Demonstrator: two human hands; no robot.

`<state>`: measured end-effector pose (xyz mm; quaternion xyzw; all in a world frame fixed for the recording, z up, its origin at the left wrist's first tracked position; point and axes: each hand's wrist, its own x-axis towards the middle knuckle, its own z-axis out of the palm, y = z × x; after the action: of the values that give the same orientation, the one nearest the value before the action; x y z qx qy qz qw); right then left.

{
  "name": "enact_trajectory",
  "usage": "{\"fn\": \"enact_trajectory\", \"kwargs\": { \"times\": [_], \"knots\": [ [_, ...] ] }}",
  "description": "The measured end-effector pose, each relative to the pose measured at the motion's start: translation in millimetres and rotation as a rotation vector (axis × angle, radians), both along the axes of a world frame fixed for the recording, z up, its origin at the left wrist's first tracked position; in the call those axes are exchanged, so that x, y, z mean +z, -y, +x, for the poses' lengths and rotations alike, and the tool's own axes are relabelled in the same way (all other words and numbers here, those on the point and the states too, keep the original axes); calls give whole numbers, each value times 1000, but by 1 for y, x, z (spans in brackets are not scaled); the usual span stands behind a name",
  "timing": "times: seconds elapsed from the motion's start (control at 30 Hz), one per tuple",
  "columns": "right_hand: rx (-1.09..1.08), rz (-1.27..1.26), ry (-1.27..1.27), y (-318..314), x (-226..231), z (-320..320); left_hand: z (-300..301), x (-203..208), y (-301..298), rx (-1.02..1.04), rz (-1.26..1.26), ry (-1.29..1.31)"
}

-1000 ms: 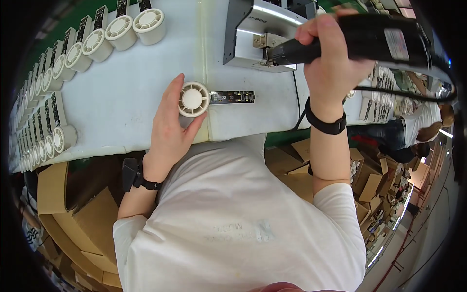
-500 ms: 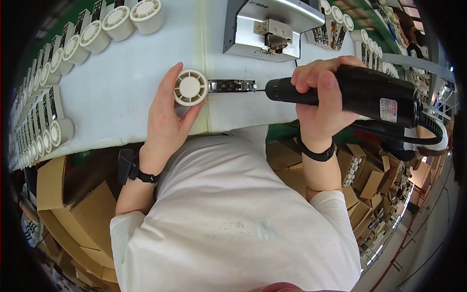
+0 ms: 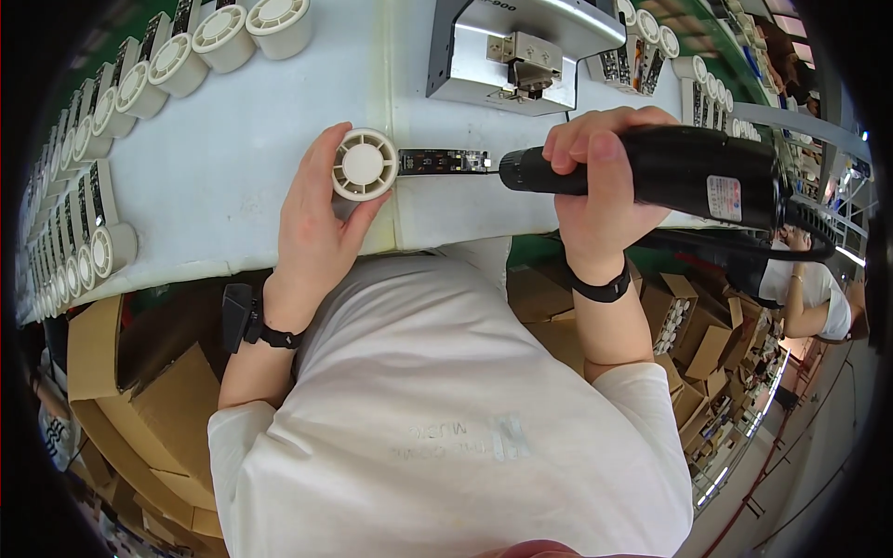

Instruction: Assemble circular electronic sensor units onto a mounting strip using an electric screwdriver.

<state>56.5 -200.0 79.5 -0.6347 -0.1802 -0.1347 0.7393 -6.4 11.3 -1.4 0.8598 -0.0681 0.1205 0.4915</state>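
Note:
My left hand is wrapped round a white round-capped housing with a spoked vent top. From its right side a narrow strip with a black circuit board stretches out over the table. In my right hand is a black electric screwdriver, held level and pointing left. Its thin bit reaches the far right end of the strip; whether it sits in a screw there is too small to tell. A cord loops from the tool's rear end.
A silver metal machine stands at the back of the white table. Rows of similar white housings line the left side, with others at the back right. Cardboard boxes lie below the table. Another person is at far right.
My right hand has brought the screwdriver slightly left, its nose closer to the strip's end. My left hand and the housing have barely moved. The other person at right shows more.

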Motion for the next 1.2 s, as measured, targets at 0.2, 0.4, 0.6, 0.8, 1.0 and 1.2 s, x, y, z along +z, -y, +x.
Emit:
{"fn": "enact_trajectory", "kwargs": {
  "times": [0.2,0.4,0.6,0.8,1.0,1.2],
  "knots": [
    [-10,-71,16,-2,0,-5,1,1,2,14,-29,3],
    [8,-148,26,0,-1,-2,2,1,1,8,-10,5],
    [25,-15,42,-1,35,29,4,1,-1,-29,-122,-25],
    [-83,-9,232,-9,35,64,5,2,-3,-65,-98,-32],
    [11,-42,169,-5,36,70,7,4,-6,-61,-22,-5],
    [121,61,100,-13,38,43,8,7,-6,-83,-48,-71]
  ]
}}
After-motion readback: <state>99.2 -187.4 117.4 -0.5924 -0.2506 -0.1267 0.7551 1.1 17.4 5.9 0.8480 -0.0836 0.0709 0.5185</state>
